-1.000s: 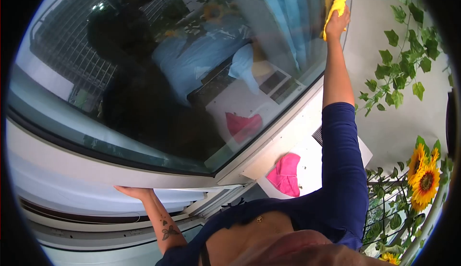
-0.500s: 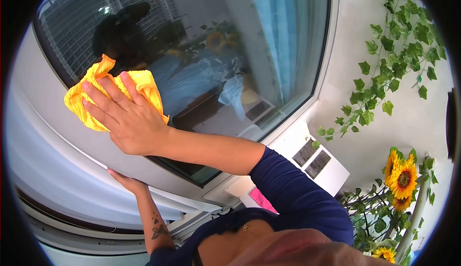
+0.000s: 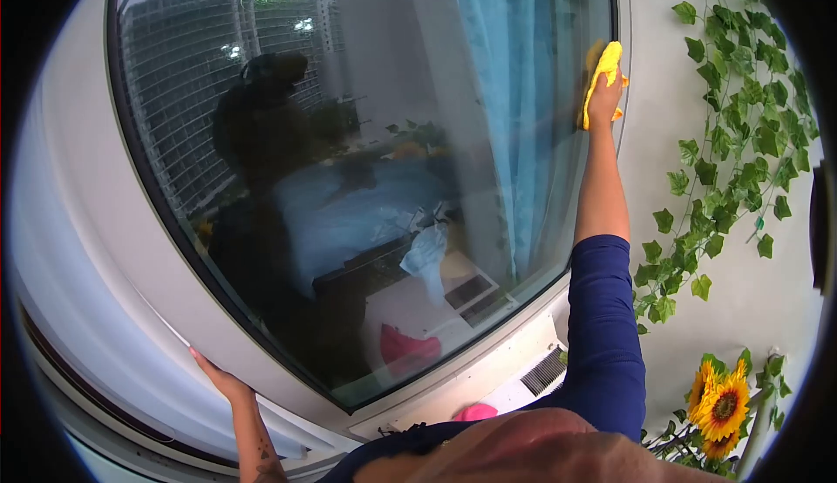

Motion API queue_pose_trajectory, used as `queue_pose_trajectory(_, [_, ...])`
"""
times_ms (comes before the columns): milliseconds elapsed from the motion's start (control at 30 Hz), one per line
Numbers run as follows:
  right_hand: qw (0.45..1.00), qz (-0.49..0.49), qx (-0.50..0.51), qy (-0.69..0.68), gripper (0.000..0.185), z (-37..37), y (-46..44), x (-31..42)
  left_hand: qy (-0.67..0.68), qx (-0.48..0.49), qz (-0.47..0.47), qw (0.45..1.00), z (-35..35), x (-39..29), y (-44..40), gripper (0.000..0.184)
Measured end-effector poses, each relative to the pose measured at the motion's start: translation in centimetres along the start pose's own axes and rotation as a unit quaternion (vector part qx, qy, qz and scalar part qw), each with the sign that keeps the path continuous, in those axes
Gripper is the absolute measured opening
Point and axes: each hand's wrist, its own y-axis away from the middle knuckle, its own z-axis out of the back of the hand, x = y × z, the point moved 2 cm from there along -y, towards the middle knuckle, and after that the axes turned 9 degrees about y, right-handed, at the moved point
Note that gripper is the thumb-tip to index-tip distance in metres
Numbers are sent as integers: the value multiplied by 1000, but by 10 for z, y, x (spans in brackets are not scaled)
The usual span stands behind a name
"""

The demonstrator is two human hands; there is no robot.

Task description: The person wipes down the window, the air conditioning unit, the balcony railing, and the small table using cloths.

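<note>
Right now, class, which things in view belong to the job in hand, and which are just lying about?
Belongs to the job:
yellow cloth, in the right hand
window glass, against which the cloth is held
window frame, with the left hand at its edge

Apparently not in use:
pink item, partly hidden
vented white unit
hanging ivy
sunflowers

The window pane [image 3: 375,134] sits within its frame [image 3: 166,291]. At the pane's right edge, the cloth [image 3: 612,56] lies between the glass and the right hand [image 3: 603,99]. The left hand [image 3: 225,380] is at the frame's lower-left outer edge. Right of the frame, the vine [image 3: 767,143] hangs before the wall [image 3: 658,91], above the sunflowers [image 3: 724,406]. Below the frame, a vent [image 3: 545,372] lies right of a fabric piece [image 3: 475,411].
</note>
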Motion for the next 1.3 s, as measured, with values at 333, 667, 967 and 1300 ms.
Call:
queue_pose_trajectory(333, [948, 300, -30, -98, 55, -9, 110, 375, -52, 132, -73, 987, -13, -1, -2, 68])
queue_pose_trajectory(667, [828, 519, 15, -210, 58, 16, 159, 481, -45, 158, -107, 981, -12, 0, -5, 68])
queue_pose_trajectory(967, [985, 162, -35, -51, 66, -70, -181, 182, -16, 67, -9, 998, 38, 22, -24, 64])
queue_pose_trajectory(1300, [1000, 17, 13, -20, 73, -87, -211, 179, -45, 175, -58, 982, -11, 1, -1, 68])
